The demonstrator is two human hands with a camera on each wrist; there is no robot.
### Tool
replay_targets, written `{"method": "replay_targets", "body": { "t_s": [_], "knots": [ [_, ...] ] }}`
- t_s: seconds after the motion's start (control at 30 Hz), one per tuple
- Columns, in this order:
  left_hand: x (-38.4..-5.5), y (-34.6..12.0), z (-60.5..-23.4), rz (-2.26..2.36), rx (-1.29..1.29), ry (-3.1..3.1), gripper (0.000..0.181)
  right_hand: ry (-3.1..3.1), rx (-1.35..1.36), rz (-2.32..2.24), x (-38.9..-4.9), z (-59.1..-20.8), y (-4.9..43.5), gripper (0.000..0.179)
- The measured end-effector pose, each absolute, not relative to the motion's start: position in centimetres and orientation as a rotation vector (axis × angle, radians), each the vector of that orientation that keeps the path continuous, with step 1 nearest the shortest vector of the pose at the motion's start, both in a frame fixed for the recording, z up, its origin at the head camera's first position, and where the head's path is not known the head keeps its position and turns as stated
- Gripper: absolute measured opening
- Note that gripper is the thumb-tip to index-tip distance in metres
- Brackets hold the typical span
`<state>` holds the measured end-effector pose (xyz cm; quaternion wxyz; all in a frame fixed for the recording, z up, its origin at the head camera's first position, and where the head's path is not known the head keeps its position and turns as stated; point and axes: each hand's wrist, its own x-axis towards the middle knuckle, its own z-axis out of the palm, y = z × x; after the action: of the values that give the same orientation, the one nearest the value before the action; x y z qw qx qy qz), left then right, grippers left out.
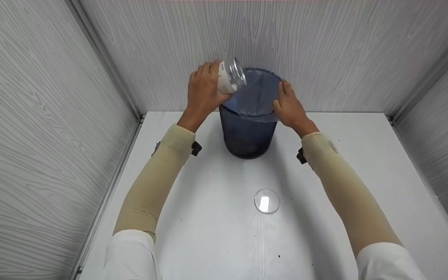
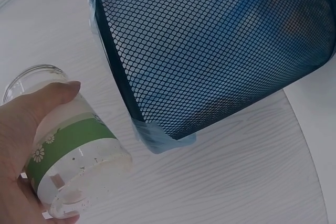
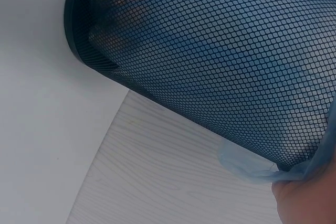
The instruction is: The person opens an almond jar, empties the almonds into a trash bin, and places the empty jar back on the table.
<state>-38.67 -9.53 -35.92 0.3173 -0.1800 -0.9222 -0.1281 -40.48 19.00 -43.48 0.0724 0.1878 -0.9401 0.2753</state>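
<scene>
In the head view my left hand (image 1: pixel 204 87) grips a clear jar (image 1: pixel 231 76) with a white label, tipped sideways at the left rim of a dark blue mesh trash bin (image 1: pixel 247 134). The left wrist view shows the jar (image 2: pixel 73 148) has a green band with white daisies, and small specks dot its clear wall. My right hand (image 1: pixel 291 107) pinches the bin's right rim, with a thin translucent blue bag (image 3: pixel 247 163) folded over the edge under the fingers. The bin stands upright on the white table, and bluish contents show dimly through its mesh.
A clear round lid (image 1: pixel 267 201) lies flat on the white table (image 1: pixel 216 233), in front of the bin. Behind the bin rises a wood-grain wall (image 1: pixel 325 46), with side panels at left and right. Small dark specks are scattered near the lid.
</scene>
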Motion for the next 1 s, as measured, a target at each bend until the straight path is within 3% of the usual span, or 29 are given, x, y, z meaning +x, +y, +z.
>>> {"method": "replay_targets", "body": {
  "t_s": [1.0],
  "knots": [
    [-37.3,-10.5,-38.6,-0.622,-0.422,-2.394,0.088,-2.818,0.551,0.815,-40.6,-43.4,19.2,0.069]
  ]
}}
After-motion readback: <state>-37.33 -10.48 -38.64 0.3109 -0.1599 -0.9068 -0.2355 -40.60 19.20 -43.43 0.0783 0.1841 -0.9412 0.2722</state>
